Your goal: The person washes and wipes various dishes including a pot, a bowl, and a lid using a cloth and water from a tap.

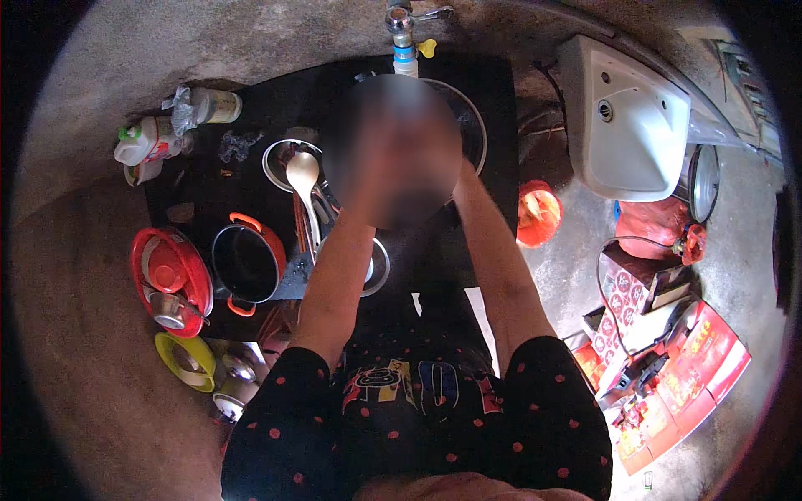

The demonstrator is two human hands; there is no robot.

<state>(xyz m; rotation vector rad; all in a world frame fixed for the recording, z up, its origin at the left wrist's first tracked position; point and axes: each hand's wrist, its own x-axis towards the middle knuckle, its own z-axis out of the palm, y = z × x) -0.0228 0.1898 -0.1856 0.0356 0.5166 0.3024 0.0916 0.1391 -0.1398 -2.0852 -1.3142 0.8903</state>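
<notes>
Both forearms reach forward under a metal tap with a yellow valve handle. A round blurred patch covers my left hand and my right hand, so their fingers and anything in them are hidden. Behind the blur, the thin rim of a round vessel curves out on the right. Left of my hands, a pale serving spoon rests across a metal bowl, beside brown chopsticks. Part of a round, clear-edged dish or lid shows by my left forearm.
An orange-handled pot stands at the dark counter's left side, near a red basin holding smaller bowls. Bottles and jars line the back left. At right are a white washbasin, a red bucket and red cartons.
</notes>
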